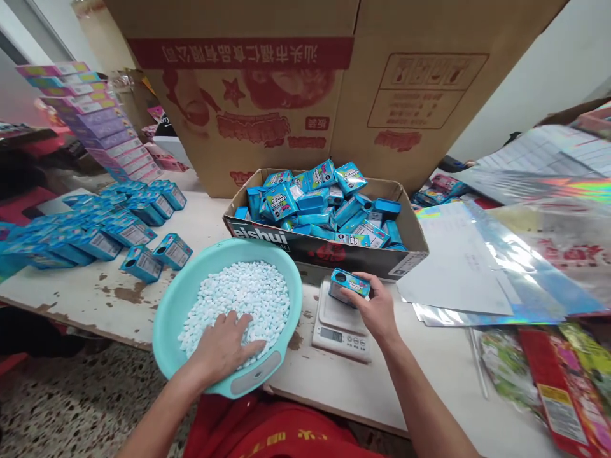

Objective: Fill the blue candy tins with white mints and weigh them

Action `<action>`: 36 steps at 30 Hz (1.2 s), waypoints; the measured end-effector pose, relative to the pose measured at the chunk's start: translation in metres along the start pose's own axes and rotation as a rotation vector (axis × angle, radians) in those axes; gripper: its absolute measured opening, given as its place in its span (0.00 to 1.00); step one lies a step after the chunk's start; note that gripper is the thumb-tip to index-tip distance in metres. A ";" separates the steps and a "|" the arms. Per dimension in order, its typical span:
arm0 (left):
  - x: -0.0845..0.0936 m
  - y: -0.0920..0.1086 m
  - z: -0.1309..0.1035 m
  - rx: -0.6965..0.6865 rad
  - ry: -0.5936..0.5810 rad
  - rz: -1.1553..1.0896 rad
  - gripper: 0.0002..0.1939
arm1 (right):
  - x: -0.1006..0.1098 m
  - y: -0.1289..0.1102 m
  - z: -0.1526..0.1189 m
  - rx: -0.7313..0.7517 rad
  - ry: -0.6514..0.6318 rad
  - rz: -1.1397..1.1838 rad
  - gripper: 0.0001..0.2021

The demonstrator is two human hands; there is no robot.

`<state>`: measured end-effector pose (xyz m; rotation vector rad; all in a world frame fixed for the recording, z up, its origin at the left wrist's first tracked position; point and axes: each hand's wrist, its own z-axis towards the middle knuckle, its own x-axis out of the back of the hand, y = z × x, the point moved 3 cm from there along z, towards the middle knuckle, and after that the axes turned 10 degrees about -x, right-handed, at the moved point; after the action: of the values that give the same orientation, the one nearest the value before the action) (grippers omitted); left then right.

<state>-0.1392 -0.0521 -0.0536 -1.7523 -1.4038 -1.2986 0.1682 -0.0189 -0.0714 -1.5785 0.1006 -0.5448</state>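
My left hand [227, 346] lies on the small white candies [248, 283] in a turquoise basin [167, 318], its fingers spread and partly sunk among them. Between the thumb and fingers of my right hand [378, 310] is a small blue candy box [350, 284] with a dark round hole at one end. That box is on or just over the plate of a white digital scale [341, 337]; I cannot tell whether it touches. The scale's small display is too blurred to read. Behind the basin and scale stands an open carton [305, 249] heaped with similar blue boxes [329, 203].
Rows of blue boxes [114, 222] stand on the table at the left, below a tall stack of pink and purple packs [102, 127]. A large cardboard box [358, 95] blocks the back. Shiny sheets [477, 254] and colourful wrappers [554, 381] lie at the right.
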 end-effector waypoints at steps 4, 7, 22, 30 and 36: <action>0.000 -0.001 0.002 -0.011 0.016 -0.016 0.27 | 0.019 -0.020 0.014 0.149 0.096 -0.033 0.26; -0.001 -0.002 0.004 -0.015 0.012 -0.022 0.25 | 0.020 -0.064 0.046 0.364 0.175 -0.160 0.20; -0.006 -0.002 0.007 -0.057 -0.005 -0.116 0.23 | -0.034 -0.122 0.149 0.454 -0.217 -0.490 0.17; -0.008 -0.002 0.007 -0.083 -0.004 -0.113 0.20 | 0.113 -0.107 0.029 0.421 0.273 -0.142 0.22; -0.009 0.000 0.009 -0.119 -0.017 -0.001 0.16 | 0.151 -0.011 -0.024 0.013 0.295 -0.602 0.23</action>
<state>-0.1358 -0.0483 -0.0656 -1.8436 -1.3612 -1.3961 0.2888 -0.0980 -0.0193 -1.4981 -0.1631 -1.2452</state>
